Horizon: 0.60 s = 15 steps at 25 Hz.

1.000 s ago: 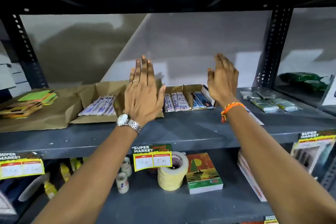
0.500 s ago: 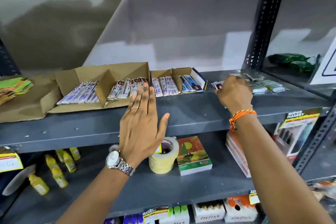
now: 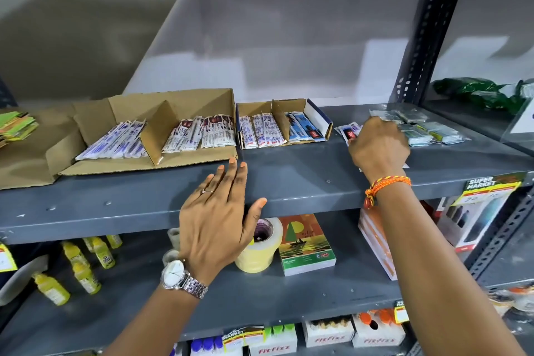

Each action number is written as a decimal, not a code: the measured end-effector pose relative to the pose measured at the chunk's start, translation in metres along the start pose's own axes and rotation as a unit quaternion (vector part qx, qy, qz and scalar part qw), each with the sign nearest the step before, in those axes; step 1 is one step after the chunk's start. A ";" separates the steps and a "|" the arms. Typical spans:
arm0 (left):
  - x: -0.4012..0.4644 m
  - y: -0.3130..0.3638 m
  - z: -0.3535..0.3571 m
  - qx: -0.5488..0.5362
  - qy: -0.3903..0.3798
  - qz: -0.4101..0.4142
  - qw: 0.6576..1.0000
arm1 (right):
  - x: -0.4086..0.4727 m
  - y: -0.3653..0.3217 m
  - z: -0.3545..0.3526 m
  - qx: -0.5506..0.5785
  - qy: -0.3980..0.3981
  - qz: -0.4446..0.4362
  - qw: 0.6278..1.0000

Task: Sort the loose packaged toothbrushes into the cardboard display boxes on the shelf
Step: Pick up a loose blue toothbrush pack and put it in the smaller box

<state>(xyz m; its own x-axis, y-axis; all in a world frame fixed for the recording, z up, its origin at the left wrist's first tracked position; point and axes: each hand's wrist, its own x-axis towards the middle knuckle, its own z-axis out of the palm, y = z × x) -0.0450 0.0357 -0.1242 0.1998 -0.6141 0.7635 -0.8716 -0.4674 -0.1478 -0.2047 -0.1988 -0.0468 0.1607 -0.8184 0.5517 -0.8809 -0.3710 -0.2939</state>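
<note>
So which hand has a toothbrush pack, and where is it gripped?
Left hand: nothing. Right hand rests on the loose packs; whether it grips one cannot be told.

Pretty bright, even light from above here. Big soft shadows sit on the back wall. My left hand looks a bit motion-smeared, and the wide lens bends the shelf post near the edge.

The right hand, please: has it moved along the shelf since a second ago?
Yes. The right hand moved right and down, from above the small display box to the loose packets beside it.
</note>
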 end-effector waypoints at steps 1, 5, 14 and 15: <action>0.000 0.000 0.002 0.005 0.004 0.001 1.000 | 0.000 -0.001 0.000 -0.001 0.001 0.006 1.000; -0.001 0.001 0.005 0.016 0.015 0.000 1.000 | 0.000 -0.002 0.001 0.008 -0.002 0.028 1.000; 0.000 0.001 0.004 0.006 0.028 -0.002 1.000 | 0.000 -0.001 -0.003 0.024 -0.007 0.034 0.999; 0.000 0.002 0.004 0.004 0.030 -0.003 1.000 | 0.000 -0.001 -0.002 0.021 -0.004 0.031 0.999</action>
<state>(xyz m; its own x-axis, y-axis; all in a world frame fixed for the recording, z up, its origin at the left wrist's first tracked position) -0.0446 0.0325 -0.1276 0.1774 -0.5728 0.8003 -0.8666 -0.4764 -0.1489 -0.2046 -0.1971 -0.0447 0.1096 -0.8441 0.5249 -0.8697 -0.3371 -0.3605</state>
